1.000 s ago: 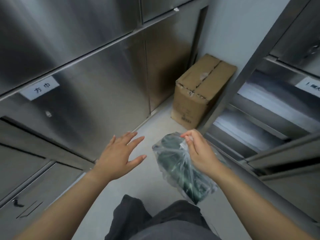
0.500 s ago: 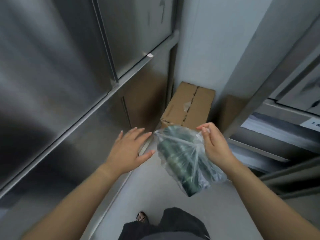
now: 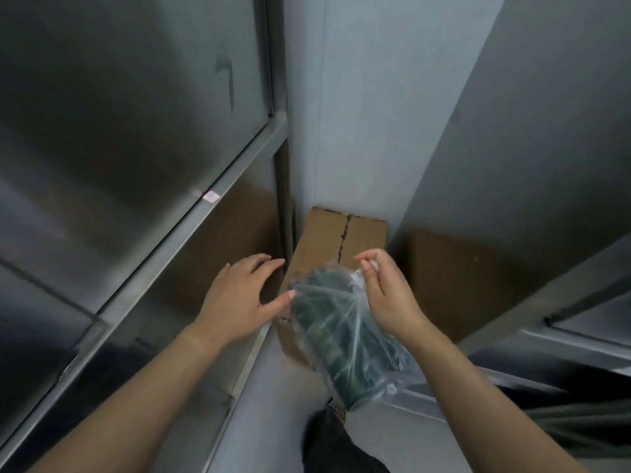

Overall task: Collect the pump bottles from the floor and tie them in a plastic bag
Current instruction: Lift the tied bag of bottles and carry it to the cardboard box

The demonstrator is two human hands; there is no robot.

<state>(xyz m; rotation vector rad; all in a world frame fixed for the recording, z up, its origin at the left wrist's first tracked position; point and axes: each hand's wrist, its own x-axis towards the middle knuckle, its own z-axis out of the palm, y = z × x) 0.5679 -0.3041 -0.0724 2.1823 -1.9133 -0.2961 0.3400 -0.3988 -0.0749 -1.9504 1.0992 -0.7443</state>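
A clear plastic bag (image 3: 355,339) of dark green pump bottles (image 3: 327,322) is pinched by the right hand (image 3: 386,295) before a cardboard box (image 3: 324,240); the left hand (image 3: 239,295) is spread, thumb touching the bag

Narrow floor (image 3: 273,404) gap; cardboard box (image 3: 321,247) ahead

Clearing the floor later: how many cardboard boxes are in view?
1. The cardboard box stands in the corner against the wall, partly behind the plastic bag the right hand holds. Brown patches beside it look like reflections; others may be hidden.
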